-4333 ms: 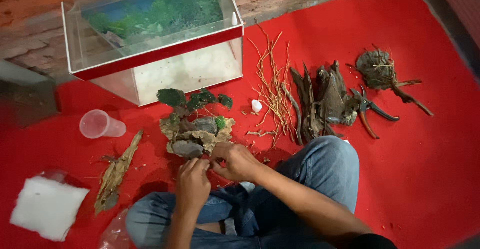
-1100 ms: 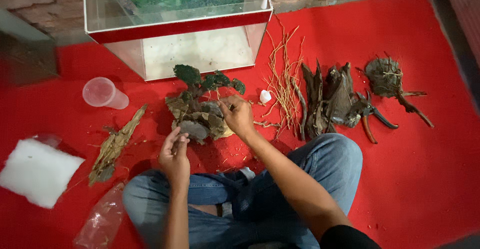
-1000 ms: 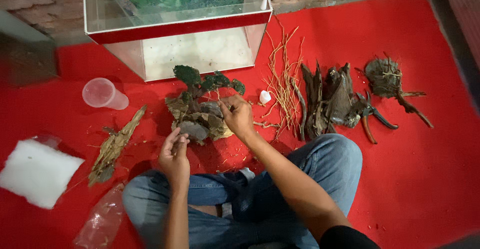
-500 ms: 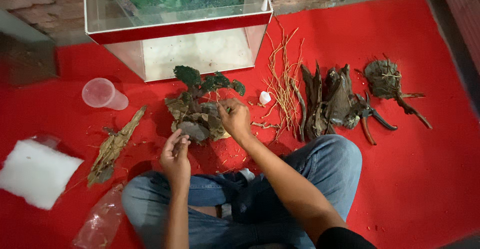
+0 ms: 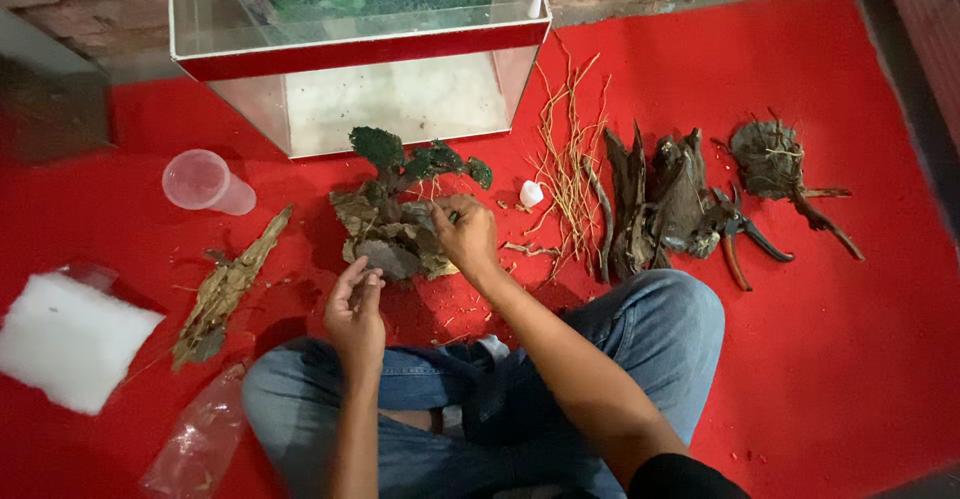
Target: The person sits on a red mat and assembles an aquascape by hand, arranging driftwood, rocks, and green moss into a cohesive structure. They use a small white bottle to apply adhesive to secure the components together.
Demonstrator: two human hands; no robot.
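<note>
On the red mat (image 5: 860, 359), before the empty glass tank (image 5: 360, 59), we press our right hand (image 5: 468, 234) on the mossy driftwood-and-stone cluster (image 5: 395, 224), fingers clasping its top to steady it. Our left hand (image 5: 355, 309) hovers beside, fingertips pinched together; whether on something we cannot tell. Open mat lies right.

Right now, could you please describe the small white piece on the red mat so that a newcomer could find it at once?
Start at the glass tank at the top of the red mat. Below its right front corner lies a spread of thin pale twigs. The white piece sits at their left edge, just above the right hand: the only small, smooth, white thing among brown wood.
</note>
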